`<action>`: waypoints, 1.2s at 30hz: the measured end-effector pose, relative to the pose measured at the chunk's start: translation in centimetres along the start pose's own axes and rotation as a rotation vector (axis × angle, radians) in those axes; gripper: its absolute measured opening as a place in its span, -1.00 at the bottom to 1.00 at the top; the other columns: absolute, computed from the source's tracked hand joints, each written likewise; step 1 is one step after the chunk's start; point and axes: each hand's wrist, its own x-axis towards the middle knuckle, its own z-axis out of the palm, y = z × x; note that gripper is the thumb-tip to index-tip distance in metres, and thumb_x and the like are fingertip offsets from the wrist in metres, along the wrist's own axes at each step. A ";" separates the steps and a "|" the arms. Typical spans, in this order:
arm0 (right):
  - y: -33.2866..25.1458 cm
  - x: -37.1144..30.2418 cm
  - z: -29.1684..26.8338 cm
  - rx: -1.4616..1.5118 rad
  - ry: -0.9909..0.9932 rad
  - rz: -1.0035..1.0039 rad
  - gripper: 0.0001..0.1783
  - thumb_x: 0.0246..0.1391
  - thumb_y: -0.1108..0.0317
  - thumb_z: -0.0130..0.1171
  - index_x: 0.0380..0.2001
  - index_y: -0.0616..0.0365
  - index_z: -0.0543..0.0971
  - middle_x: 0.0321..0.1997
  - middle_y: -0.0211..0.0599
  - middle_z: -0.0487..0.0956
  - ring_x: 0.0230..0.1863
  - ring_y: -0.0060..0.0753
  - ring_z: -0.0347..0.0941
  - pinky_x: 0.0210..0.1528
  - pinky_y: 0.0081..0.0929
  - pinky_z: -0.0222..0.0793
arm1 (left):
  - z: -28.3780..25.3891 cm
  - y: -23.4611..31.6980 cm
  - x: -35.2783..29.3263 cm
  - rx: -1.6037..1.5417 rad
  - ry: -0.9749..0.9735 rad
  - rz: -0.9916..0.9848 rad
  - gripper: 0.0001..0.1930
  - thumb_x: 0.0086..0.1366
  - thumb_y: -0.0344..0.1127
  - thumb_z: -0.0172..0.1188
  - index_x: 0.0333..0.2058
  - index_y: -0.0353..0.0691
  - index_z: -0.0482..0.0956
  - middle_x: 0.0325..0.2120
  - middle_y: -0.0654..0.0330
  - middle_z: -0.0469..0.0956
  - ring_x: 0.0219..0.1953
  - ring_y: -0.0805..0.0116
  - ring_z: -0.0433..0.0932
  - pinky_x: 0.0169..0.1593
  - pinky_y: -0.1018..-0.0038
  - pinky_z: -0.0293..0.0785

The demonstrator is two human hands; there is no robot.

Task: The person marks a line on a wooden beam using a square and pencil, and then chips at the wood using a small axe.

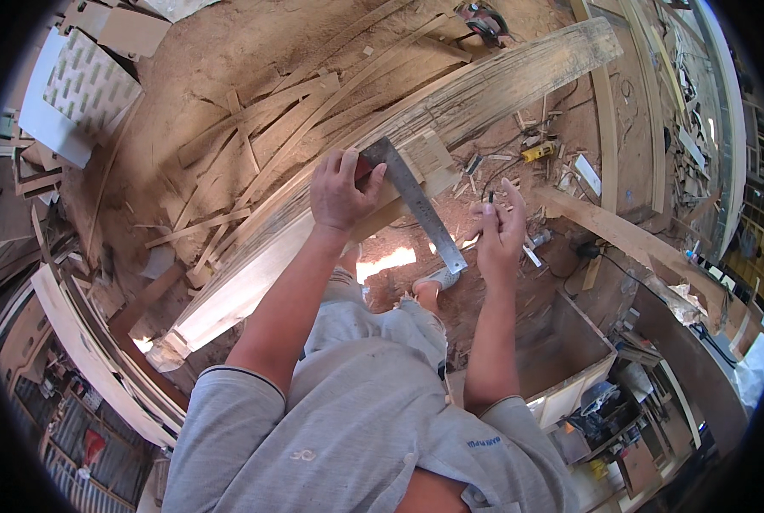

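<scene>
My left hand (341, 195) is closed around the dark reddish stock of a carpenter's square (418, 202). The metal blade slants down to the right, past the edge of a long, thick wooden plank (527, 81). To the right of the blade, my right hand (502, 231) is raised and pinches a thin dark pencil or marker (490, 197) between thumb and finger, with other fingers lifted. A small light wood block (429, 154) lies on the plank just beyond the square. The hand covers most of the stock.
Wood strips (292, 120) litter the sawdust floor on the far side. A dark power tool (483, 23) sits at the top. Right of the plank are a yellow tool (538, 152), cords and offcuts. An open wooden box (570, 350) stands at lower right.
</scene>
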 end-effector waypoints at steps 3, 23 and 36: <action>-0.2 1.0 1.2 0.059 -0.051 -0.034 -0.42 0.52 0.43 0.05 0.51 0.13 0.22 -0.15 -0.10 0.67 -0.49 -0.67 0.47 -0.41 -0.62 0.48 | 0.0 0.1 0.0 -0.006 0.004 0.013 -0.57 0.29 0.01 0.46 -0.13 -0.20 0.56 -0.28 0.05 0.56 -0.24 -0.08 0.60 -0.15 0.08 0.54; -0.3 3.6 7.2 -0.056 -0.258 -0.111 -0.59 0.53 0.15 0.12 0.06 0.31 0.71 -0.25 -0.26 0.78 -0.21 -0.53 0.64 -0.14 -0.54 0.52 | 0.0 -0.1 -0.1 0.003 -0.021 0.010 -0.56 0.33 0.03 0.39 -0.11 -0.22 0.53 -0.26 0.03 0.57 -0.20 -0.07 0.61 -0.12 0.10 0.55; 0.3 4.2 9.7 -0.073 -0.086 -0.462 -0.80 0.23 0.46 0.30 -0.10 0.22 0.74 -0.20 -0.11 0.75 -0.21 -0.07 0.72 -0.10 -0.24 0.59 | 0.1 -0.1 -0.2 0.029 -0.031 -0.002 -0.56 0.35 0.07 0.37 -0.15 -0.20 0.53 -0.24 0.05 0.57 -0.18 -0.07 0.61 -0.09 0.11 0.55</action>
